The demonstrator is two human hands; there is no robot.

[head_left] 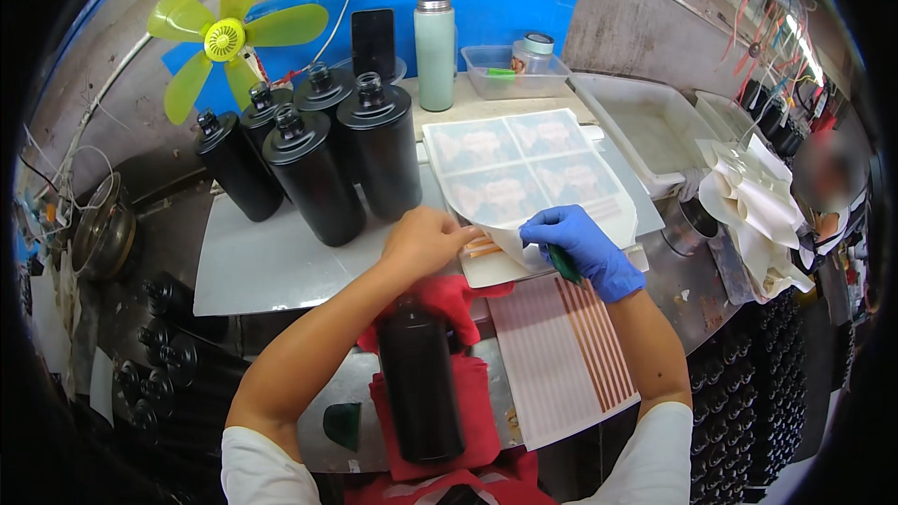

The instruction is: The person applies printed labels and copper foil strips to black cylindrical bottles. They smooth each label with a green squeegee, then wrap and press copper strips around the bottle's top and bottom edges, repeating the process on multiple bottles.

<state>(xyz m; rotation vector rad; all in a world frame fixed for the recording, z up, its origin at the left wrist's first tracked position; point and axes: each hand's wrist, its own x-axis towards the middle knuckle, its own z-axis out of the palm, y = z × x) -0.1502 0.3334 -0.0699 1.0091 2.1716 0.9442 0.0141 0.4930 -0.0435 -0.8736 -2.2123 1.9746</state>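
My right hand (580, 248), in a blue glove, pinches the curled near edge of a printed translucent sheet (505, 189). A dark green scraper (564, 264) is tucked in the same hand. My bare left hand (426, 241) is closed at the near left edge of the sheet stack, by an orange-striped part; what its fingertips grip is hidden. Below my hands a black bottle (421, 388) lies on a red cloth (482, 402), its neck toward the stack. To its right lies a sheet with orange and pale stripes (552, 355).
Several black bottles (313, 178) stand at the left on a grey board (253, 271), before a yellow-green fan (224, 37). Behind are a pale green flask (435, 51), a phone (373, 42) and plastic tubs (645, 122). Another green scraper (342, 425) lies left of the cloth. Crumpled paper (753, 206) sits right.
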